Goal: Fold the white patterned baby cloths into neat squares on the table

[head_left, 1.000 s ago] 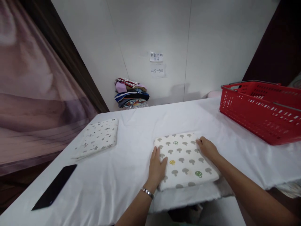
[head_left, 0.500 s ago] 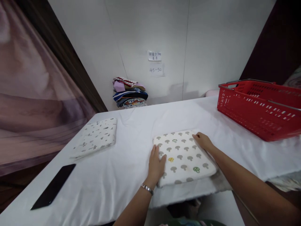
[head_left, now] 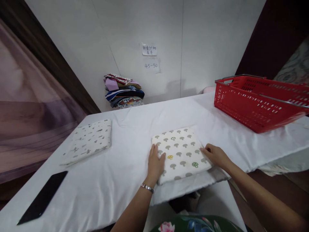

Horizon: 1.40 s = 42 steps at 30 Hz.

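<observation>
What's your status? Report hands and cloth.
Left hand flat on folded cloth, left edge. Right hand at right edge. Red basket apart, far right.

Under the left hand (head_left: 155,163) and right hand (head_left: 216,155) lies a soft, matt folded cloth (head_left: 180,153) on a matt white tablecloth (head_left: 135,135). Beyond the right hand stands a glossy red plastic basket (head_left: 256,101) with metal handles; far left of the left hand, a glossy black phone (head_left: 42,196).

Soft, even indoor light; faint shadows, wide-angle bending at edges.
</observation>
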Each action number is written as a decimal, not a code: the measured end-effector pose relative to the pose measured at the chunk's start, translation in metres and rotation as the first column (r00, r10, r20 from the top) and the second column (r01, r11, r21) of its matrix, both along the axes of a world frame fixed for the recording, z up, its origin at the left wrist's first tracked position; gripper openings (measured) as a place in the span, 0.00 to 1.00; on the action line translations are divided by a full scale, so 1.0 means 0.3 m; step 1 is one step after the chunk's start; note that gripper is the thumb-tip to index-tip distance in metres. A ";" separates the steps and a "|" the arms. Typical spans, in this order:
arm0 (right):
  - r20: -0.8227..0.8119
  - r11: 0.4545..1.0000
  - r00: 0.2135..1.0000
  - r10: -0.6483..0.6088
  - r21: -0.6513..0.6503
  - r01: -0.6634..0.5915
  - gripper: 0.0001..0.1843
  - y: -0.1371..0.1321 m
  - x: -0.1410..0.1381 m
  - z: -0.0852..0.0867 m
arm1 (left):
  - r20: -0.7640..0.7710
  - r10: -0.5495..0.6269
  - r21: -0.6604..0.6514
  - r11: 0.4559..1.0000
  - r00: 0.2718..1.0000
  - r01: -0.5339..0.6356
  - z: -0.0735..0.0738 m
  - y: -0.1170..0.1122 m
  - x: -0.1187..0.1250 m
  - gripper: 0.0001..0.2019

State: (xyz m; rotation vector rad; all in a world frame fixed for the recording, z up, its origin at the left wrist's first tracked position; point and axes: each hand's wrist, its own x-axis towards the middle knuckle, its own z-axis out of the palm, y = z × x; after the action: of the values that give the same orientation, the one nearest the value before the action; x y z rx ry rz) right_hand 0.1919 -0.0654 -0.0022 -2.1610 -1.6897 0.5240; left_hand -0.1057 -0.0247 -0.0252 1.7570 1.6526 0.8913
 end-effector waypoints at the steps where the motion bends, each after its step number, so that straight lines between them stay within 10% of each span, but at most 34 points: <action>1: 0.004 1.000 1.000 0.001 0.010 -0.001 0.18 0.001 0.000 -0.012 | 0.000 -0.001 -0.003 1.000 1.000 0.001 0.000 0.000 -0.001 0.29; 26: -0.077 0.998 0.995 -0.057 -0.032 0.055 0.22 0.075 0.045 -0.062 | 0.018 0.005 -0.018 1.000 1.000 -0.005 -0.003 -0.021 -0.002 0.30; 37: -0.066 0.995 0.995 -0.072 -0.069 0.067 0.36 0.076 0.036 -0.081 | -0.083 0.073 -0.314 0.945 0.994 -0.096 0.101 -0.003 -0.054 0.33; 42: -0.177 0.994 0.978 -0.108 0.004 0.111 0.35 0.064 0.006 -0.066 | 0.025 0.077 -0.186 0.980 0.997 -0.071 0.149 0.049 -0.033 0.30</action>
State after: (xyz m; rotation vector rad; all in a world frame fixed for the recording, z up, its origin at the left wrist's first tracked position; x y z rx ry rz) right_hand 0.1938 -0.0461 -0.0220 -2.1151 -1.4678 0.6492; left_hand -0.1156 -0.0101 0.0196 1.5579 1.7309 0.7671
